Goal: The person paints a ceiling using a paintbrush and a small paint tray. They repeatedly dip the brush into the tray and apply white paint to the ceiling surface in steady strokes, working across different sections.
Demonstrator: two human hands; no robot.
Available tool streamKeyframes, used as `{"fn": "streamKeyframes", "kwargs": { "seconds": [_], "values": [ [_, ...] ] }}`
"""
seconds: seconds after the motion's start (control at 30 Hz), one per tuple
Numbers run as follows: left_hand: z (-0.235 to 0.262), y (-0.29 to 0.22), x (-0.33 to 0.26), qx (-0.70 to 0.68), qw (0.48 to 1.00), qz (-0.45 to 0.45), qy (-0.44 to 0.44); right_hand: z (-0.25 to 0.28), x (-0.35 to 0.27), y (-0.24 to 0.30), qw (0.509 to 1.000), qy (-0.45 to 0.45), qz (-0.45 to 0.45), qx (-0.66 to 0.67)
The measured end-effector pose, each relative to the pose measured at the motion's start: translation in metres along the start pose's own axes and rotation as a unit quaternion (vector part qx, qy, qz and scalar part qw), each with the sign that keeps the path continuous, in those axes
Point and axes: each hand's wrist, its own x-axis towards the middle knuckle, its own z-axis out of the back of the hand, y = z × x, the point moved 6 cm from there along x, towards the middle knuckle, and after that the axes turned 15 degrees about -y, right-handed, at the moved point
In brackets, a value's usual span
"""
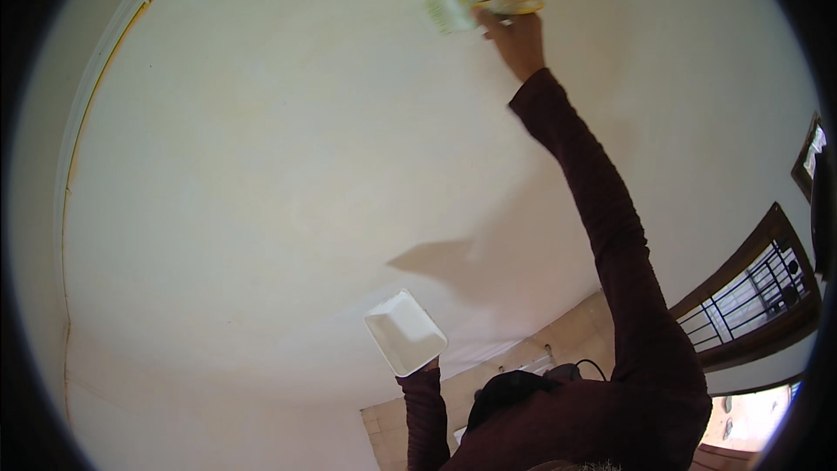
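1. Paintbrush is held in the right hand, high against the pale wall, with the bristles pointed to the left and the handle to the right.
2. The handle is partly covered by the right hand, whose fingers are closed around it; the grip of each finger is blurred and cannot be made out.
3. Whether the wall is touched by the bristle tips cannot be told, since pale bristles are set against a pale surface.
4. The left hand is mostly hidden behind the white tray, which is borne by it at the lower edge; how its fingers are bent cannot be told.
5. The tray is seen as a smooth, deep rectangle with raised sides and rounded corners, tilted so that its inside is shown.
6. Both forearms are covered by dark maroon sleeves, wrinkled along their length.
7. The wall is matt and faintly mottled, crossed by soft shadows and edged at the left by white trim with a yellow line.
8. Beige tiles are partly blocked by the body, and a dark-framed, barred window is bent by the lens near the right rim.
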Motion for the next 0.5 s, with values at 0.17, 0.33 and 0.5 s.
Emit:
{"fn": "streamKeyframes", "kwargs": {
  "seconds": [0.17, 0.33, 0.5],
  "values": [
    [0.004, 0.001, -0.002, 0.025, 0.999, -0.019, 0.007, 0.051, 0.053, -0.032, 0.993, -0.040, 0.005, -0.111],
    [-0.009, -0.002, -0.006, 0.054, 0.998, -0.037, 0.025, 0.069, 0.055, -0.017, 0.979, -0.132, 0.079, -0.134],
    [-0.005, 0.001, -0.007, 0.018, 1.000, 0.001, 0.015, 0.017, 0.005, 0.024, 0.943, -0.134, 0.235, -0.193]
  ]
}}
